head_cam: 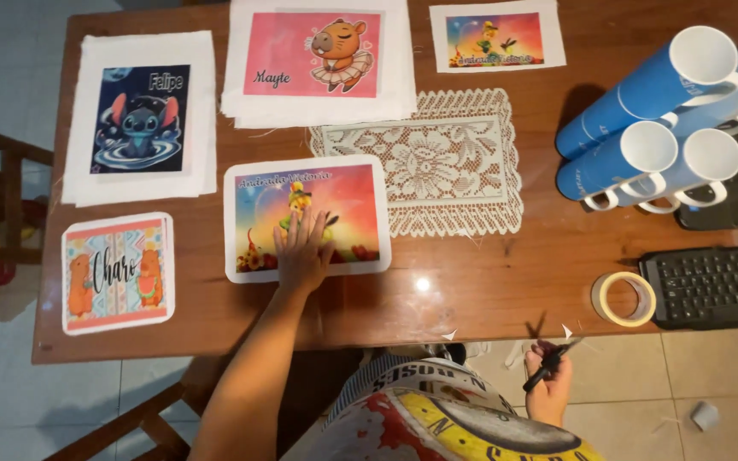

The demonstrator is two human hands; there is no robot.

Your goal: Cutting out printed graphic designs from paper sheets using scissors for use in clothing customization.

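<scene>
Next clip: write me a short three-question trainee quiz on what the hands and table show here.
1. True or false: the left hand rests flat on a printed cloth.
2. What does the right hand hold?
3. The tape roll lies nearest: A) the keyboard B) the lace doily C) the mugs

Key:
1. True
2. Black-handled scissors, off the table edge
3. A
</scene>
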